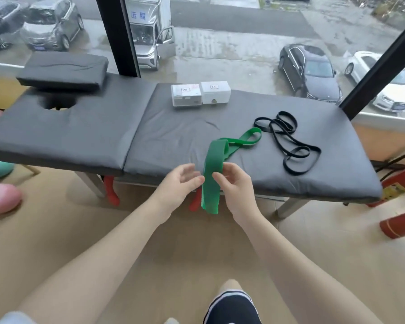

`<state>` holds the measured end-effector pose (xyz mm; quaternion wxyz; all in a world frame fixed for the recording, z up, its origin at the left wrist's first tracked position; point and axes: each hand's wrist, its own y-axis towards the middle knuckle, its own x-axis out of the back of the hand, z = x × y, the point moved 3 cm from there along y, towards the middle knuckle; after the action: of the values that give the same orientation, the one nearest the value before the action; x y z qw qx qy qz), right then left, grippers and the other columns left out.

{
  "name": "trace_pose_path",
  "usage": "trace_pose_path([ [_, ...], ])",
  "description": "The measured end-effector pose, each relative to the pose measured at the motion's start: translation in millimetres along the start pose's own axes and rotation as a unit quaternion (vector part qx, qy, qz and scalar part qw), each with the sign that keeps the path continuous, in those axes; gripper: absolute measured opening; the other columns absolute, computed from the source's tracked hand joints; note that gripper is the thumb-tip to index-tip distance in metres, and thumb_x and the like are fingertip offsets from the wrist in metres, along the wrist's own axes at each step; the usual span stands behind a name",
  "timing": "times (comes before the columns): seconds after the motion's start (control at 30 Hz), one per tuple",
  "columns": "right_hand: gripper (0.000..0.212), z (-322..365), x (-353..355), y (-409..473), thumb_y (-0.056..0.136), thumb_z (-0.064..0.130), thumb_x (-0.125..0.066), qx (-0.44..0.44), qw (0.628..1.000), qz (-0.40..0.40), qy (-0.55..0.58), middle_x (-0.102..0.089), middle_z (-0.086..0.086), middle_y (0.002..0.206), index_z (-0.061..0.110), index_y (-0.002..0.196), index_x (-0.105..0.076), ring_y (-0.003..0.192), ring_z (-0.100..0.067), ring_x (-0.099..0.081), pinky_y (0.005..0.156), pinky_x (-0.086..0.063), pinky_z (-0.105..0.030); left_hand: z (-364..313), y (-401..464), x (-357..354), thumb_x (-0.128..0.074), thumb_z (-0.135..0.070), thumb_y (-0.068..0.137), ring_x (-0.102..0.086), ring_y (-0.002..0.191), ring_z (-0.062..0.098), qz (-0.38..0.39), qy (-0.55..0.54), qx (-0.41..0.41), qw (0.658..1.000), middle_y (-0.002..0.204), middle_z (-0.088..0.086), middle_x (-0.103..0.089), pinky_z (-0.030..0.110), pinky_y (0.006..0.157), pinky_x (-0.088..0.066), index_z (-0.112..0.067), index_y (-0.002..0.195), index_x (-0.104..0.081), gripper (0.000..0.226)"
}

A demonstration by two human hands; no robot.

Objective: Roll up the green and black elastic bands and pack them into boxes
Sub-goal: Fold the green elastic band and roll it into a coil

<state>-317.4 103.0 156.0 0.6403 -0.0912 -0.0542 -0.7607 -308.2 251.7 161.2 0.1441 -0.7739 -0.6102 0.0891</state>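
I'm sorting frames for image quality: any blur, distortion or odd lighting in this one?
Head view: the left hand is motion-blurred at the fingers, the right hand and green band sharper; wide-angle lens bends the window frame and bench edges; soft overcast daylight from the window, faint shadows, no glare; box labels too small to read.

Soft daylight from the window, edges bowed, left hand blurred
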Motion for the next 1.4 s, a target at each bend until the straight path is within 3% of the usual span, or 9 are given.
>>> trace_pose_path([
  [0.17, 0.012, -7.4, -4.4, 58.2, 0.085, 0.015, -0.061, -0.051, 0.998, -0.001, 0.045, -0.071, -0.004, 0.095, 0.026, 0.09, -0.065, 0.093, -0.023, -0.066, 0.085, -0.054, -0.047, 20.2, 44.3, -16.0, -0.059, -0.013, 0.089, -0.061, 0.094, 0.01, -0.026, 0.003, -0.01, 1.0, 0.102, -0.005, -0.067, 0.016, 0.069, -0.045, -0.026, 0.107, -0.057, 0.022],
  [0.37, 0.018, -18.2, -14.2, 183.8, 0.089, 0.013, -0.06, -0.05, 0.992, 0.066, 0.099, -0.07, -0.003, 0.102, 0.011, 0.106, -0.063, 0.097, -0.017, -0.065, 0.082, -0.056, -0.031, -13.4, 156.0, -6.1, -0.057, -0.008, 0.09, -0.061, 0.083, 0.01, -0.163, -0.003, -0.064, 0.985, 0.091, 0.0, -0.065, 0.014, 0.071, -0.049, -0.029, 0.1, -0.059, 0.023],
  [0.47, 0.034, -43.5, -8.9, 254.4, 0.091, 0.021, -0.058, -0.088, 0.987, 0.13, -0.012, -0.065, -0.004, 0.116, 0.008, 0.122, -0.058, 0.102, -0.013, -0.061, 0.094, -0.048, -0.03, -34.4, 225.8, 2.5, -0.056, -0.006, 0.089, -0.058, 0.084, 0.014, -0.196, 0.017, -0.057, 0.979, 0.088, -0.003, -0.063, 0.021, 0.079, -0.048, -0.025, 0.103, -0.06, 0.024],
  [0.57, 0.024, -89.0, 15.6, 304.4, 0.091, 0.016, -0.055, -0.132, 0.973, 0.142, -0.125, -0.068, -0.009, 0.11, 0.007, 0.111, -0.064, 0.092, -0.013, -0.057, 0.094, -0.046, -0.031, -42.7, 285.4, 6.2, -0.056, -0.004, 0.089, -0.055, 0.084, 0.013, -0.226, 0.02, -0.021, 0.974, 0.088, -0.002, -0.06, 0.018, 0.078, -0.045, -0.013, 0.113, -0.06, 0.025],
  [0.7, 0.024, -150.8, 48.4, 348.0, 0.091, 0.01, -0.05, -0.17, 0.936, 0.156, -0.265, -0.065, -0.004, 0.117, 0.011, 0.11, -0.065, 0.11, -0.018, -0.058, 0.092, -0.039, -0.022, -32.3, 350.9, 15.7, -0.054, -0.002, 0.09, -0.056, 0.086, 0.01, -0.265, 0.005, 0.017, 0.964, 0.092, -0.003, -0.061, 0.019, 0.081, -0.045, -0.012, 0.114, -0.06, 0.027],
  [0.87, 0.038, -200.8, 49.1, 378.6, 0.094, 0.007, -0.046, -0.151, 0.888, 0.235, -0.365, -0.045, -0.006, 0.143, 0.01, 0.132, -0.05, 0.133, -0.02, -0.038, 0.107, -0.025, -0.022, -19.3, 423.4, 13.4, -0.051, 0.0, 0.091, -0.057, 0.091, 0.009, -0.239, 0.035, 0.026, 0.97, 0.105, 0.0, -0.065, 0.021, 0.087, -0.045, -0.012, 0.118, -0.062, 0.031],
  [1.1, 0.05, -217.5, 53.2, 415.1, 0.096, 0.012, -0.041, -0.134, 0.838, 0.247, -0.468, -0.026, -0.003, 0.154, 0.015, 0.145, -0.03, 0.139, -0.021, -0.027, 0.111, -0.022, -0.027, -43.8, 534.4, 13.7, -0.054, -0.006, 0.088, -0.063, 0.093, 0.009, -0.196, 0.038, -0.048, 0.979, 0.109, -0.001, -0.069, 0.027, 0.095, -0.049, -0.016, 0.118, -0.063, 0.033],
  [1.3, 0.054, -232.4, 29.5, 426.7, 0.098, 0.018, -0.038, -0.095, 0.781, 0.303, -0.537, -0.014, -0.006, 0.157, 0.015, 0.148, -0.019, 0.142, -0.023, -0.02, 0.115, -0.018, -0.033, 34.4, 552.1, 37.1, -0.06, -0.025, 0.089, -0.039, 0.133, 0.025, -0.123, 0.2, 0.212, 0.949, 0.148, 0.011, -0.036, 0.031, 0.102, -0.034, -0.015, 0.147, -0.019, 0.071],
  [1.4, 0.057, -235.5, 10.3, 412.8, 0.095, 0.016, -0.046, -0.055, 0.772, 0.321, -0.545, -0.019, -0.01, 0.156, 0.011, 0.147, -0.023, 0.142, -0.029, -0.022, 0.116, -0.017, -0.039, 81.0, 505.5, 52.9, -0.061, -0.03, 0.088, -0.036, 0.135, 0.027, -0.089, 0.234, 0.286, 0.925, 0.149, 0.011, -0.033, 0.035, 0.109, -0.03, -0.013, 0.146, -0.021, 0.073],
])
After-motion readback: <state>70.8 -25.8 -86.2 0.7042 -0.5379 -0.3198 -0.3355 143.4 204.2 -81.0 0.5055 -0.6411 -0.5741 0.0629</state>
